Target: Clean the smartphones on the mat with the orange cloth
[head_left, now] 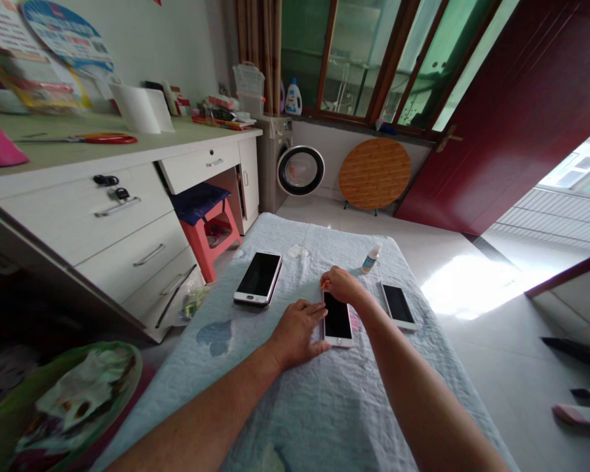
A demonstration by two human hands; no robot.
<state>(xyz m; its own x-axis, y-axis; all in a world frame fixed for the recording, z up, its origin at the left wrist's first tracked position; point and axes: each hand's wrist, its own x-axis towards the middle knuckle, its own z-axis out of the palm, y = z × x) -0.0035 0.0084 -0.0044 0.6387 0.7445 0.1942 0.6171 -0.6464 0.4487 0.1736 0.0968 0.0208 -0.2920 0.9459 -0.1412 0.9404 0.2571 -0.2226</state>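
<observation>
A white-framed smartphone (337,319) with a dark screen lies face up on the light blue quilted cloth (305,413). Along its left edge rests my left hand (296,333), fingers stretched out and fingertips touching the frame. My right hand (343,284) is closed over the phone's far end, and a small orange bit (325,285) shows at its fingertips; what it is stays hidden. To the left lies a larger white phone (259,275), apparently stacked on a dark flat thing. Another white phone (398,306) lies to the right, with a small spray bottle (370,259) standing behind it.
White drawers (128,216) and a red stool (211,233) stand at the left. A green-rimmed basket (135,367) with crumpled things is at the lower left. Behind are a washing machine with its round door (300,170) ajar and a round wooden tabletop (374,173).
</observation>
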